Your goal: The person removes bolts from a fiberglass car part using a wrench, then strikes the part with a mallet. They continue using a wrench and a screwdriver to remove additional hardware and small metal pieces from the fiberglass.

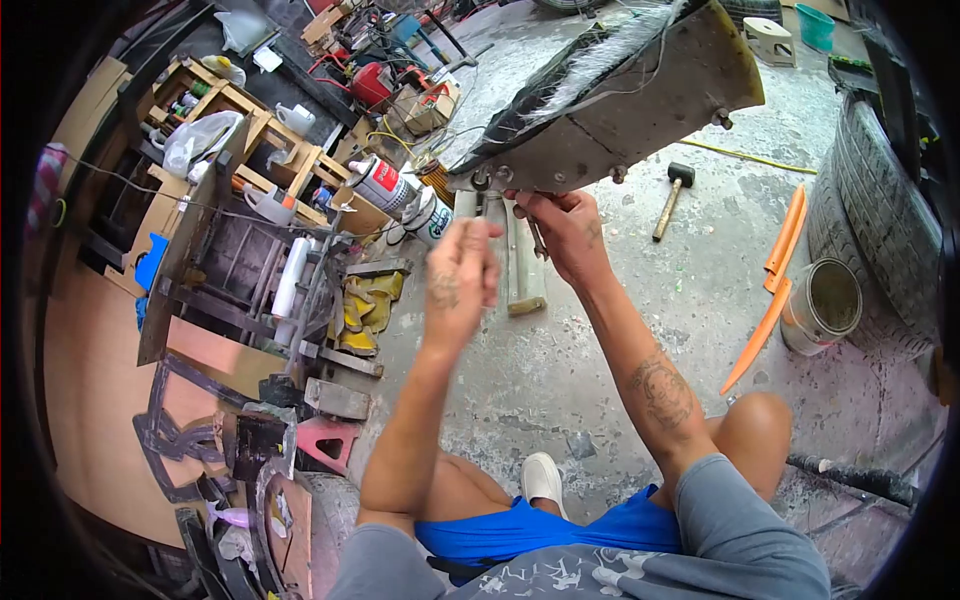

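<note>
A grey fibreglass mould (640, 120) with a flange and bolts along its edge juts in from the top, loose white fibres hanging over it. My right hand (568, 232) is closed at the flange's lower edge. Out of its grip pokes the end of a metal wrench (539, 243). A bolt (481, 180) with a ring-shaped metal end about it sits at the flange's near-left corner. My left hand (463, 272) is raised below that corner, apart from the mould, its fingers bent and smeared by motion; what it may hold I cannot tell.
On the floor lie a mallet (673, 200), orange strips (765, 335) and a yellow cloth (368, 310). An open tin (822, 306) stands beside tyres (870, 220) at right. Paint cans (382, 186) and a wooden rack (265, 140) stand at left.
</note>
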Motion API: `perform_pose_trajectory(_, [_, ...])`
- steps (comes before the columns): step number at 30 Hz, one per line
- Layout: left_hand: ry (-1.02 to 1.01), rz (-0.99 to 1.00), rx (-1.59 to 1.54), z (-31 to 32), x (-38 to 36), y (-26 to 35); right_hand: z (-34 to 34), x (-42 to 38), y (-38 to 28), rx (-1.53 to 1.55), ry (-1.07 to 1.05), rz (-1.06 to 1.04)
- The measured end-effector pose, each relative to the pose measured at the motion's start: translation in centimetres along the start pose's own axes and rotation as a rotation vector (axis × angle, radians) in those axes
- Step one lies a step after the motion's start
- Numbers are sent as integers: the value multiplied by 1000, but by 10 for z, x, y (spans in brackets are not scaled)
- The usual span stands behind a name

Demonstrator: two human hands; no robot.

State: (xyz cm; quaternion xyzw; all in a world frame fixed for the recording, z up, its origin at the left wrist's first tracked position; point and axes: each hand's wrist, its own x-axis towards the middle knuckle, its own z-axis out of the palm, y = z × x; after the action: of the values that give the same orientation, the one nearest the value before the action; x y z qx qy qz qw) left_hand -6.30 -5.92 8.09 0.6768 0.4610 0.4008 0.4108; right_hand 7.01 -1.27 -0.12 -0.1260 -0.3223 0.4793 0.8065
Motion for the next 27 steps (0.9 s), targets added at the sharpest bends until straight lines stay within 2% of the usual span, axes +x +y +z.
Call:
perform_pose_trajectory(1, [-3,-2,7,-14,6,0,2,-2,-3,-6,0,15])
perform_pose_trajectory(3, [-33,271,497,-45,25,0,-3,-2,-1,-38,-8,27])
perform_pose_trajectory(4, [-35,273,499,-55,34,7,-5,0,-1,-79,-21,33])
perform_pose_trajectory(6, [-183,456,688,-68,53,25,-4,0,-1,-72,-9,33])
perform_pose_trajectory(10, [-351,562,847,-69,82,66,3,-5,-14,-133,25,110])
perform_pose_trajectory(12, [-493,666,1049,-62,93,88,2,-5,-10,-127,27,84])
perform_pose_trajectory(13, [-457,549,1182,-60,98,98,2,-4,-9,-124,20,61])
perform_pose_trajectory(17, [-524,677,1247,-53,130,116,1,-3,-6,-77,35,69])
perform_pose_trajectory(20, [-604,691,1157,-60,135,91,-2,-5,-12,-118,2,80])
perform_pose_trajectory(22, [-472,382,990,-67,111,57,-7,-4,-10,-120,-30,78])
perform_pose_trajectory(24, [-367,21,533,-48,66,24,-7,-1,-6,-61,-43,48])
perform_pose_trajectory(27, [-284,-125,-208,0,20,-18,-8,0,0,12,-74,70])
